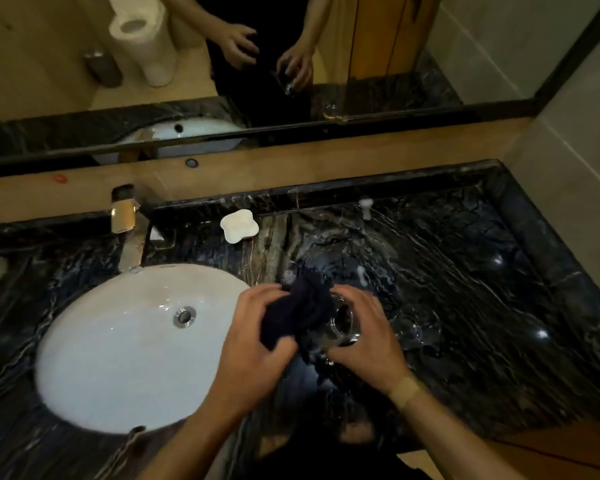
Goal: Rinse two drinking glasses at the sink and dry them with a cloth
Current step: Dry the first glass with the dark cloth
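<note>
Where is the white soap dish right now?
In the head view the white soap dish sits on the dark marble counter near the back edge, just right of the tap and behind the sink.

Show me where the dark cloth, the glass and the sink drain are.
dark cloth [300, 311], head view, its bunched middle between the hands.
glass [343, 320], head view, its clear side wall.
sink drain [184, 317], head view, the metal ring.
</note>
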### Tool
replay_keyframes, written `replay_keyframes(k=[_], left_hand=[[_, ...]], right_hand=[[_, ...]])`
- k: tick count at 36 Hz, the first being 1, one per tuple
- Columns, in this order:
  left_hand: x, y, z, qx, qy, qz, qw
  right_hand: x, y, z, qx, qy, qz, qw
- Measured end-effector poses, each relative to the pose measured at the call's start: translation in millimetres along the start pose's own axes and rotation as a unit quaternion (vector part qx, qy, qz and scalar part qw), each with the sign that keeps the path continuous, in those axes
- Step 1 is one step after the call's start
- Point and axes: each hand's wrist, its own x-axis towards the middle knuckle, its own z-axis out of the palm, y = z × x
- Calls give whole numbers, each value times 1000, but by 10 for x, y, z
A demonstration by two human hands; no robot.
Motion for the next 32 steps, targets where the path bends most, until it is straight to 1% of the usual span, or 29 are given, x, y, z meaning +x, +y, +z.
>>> replay_keyframes(k=[1,6,9,12,14,16,20,22,24,28,29,31,32], left_hand=[[-55,14,66,32,-7,18,999],[-286,52,429,153,-52,56,985],[-295,60,507,155,-74,54,984],[-248,65,531,158,-119,69,978],[-218,49,539,170,-160,60,970],[-187,48,552,205,-182,54,960],[-118,105,601,311,-197,103,924],[-74,105,618,361,-204,118,902],[-38,91,618,389,-220,123,886],[100,129,580,380,-249,122,882],[138,160,565,371,-261,110,884],[190,190,524,319,-287,59,901],[194,186,508,269,-288,27,919]], right_hand=[[-4,-6,-7,-11,5,-13,1000],[-30,-30,-66,-48,12,-74,996],[-46,-27,-135,-63,-7,-97,993],[-25,3,-204,-79,-22,-131,988],[19,18,-258,-82,-47,-133,987],[67,23,-309,-86,-81,-131,984],[127,17,-372,-105,-166,-135,971],[164,18,-391,-105,-207,-121,965],[195,15,-401,-93,-244,-100,960],[257,-70,-446,-75,-281,-57,955],[279,-87,-461,-72,-291,-47,953],[320,-95,-478,-55,-314,-42,947],[339,-78,-485,-21,-327,-37,944]])
